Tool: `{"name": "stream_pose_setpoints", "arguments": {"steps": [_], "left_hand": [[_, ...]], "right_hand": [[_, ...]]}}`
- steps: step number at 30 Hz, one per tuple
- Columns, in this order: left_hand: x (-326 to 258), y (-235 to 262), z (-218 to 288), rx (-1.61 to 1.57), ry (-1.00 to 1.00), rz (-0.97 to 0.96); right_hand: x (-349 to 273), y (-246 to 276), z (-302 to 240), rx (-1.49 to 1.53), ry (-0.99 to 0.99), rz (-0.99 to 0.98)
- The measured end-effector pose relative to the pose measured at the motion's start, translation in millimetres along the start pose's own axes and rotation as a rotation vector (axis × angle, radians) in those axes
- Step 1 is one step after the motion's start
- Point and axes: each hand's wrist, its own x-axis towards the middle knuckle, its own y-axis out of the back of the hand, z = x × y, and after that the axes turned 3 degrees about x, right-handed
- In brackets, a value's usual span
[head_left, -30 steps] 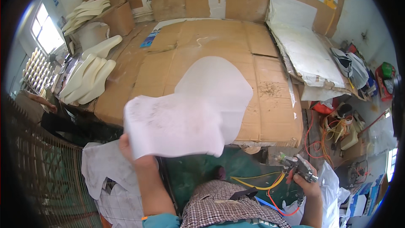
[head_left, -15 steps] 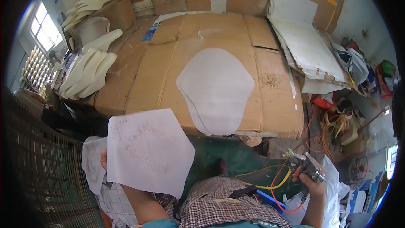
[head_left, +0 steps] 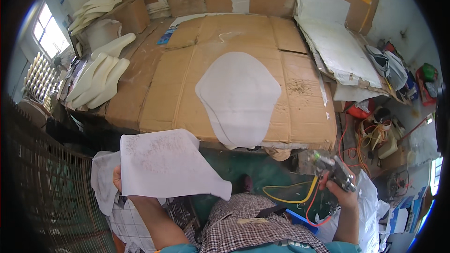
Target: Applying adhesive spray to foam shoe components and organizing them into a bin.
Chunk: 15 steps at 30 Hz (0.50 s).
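While the cardboard-covered worktop [head_left: 161, 96] is filling the middle, pale sheets [head_left: 239, 96] are lying overlapped at its near edge. A smudged sheet [head_left: 166, 166] is hanging at near left, and a spray gun [head_left: 335, 168] is pointing left at near right. The left hand [head_left: 117, 178] is gripping the smudged sheet's left edge, fingers mostly hidden; the right hand [head_left: 344, 196] is curling around the gun.

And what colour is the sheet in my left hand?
The sheet is pale greyish-white, with dark smudges toward its far edge; it shows best in the head view.

Hands [head_left: 344, 197] well apart; right curled
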Motion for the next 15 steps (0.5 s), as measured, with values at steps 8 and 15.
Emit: {"name": "stream_pose_setpoints", "arguments": {"steps": [8,15], "left_hand": [[3.1,5.8,-2.3,0.183,-0.131,-0.003],[3.0,-13.3,-9.0,0.247,-0.171,0.25]], "right_hand": [[23.7,4.2,7.6,-0.009,0.069,0.239],[-15.3,18.3,6.2,-0.103,-0.003,0.151]]}}
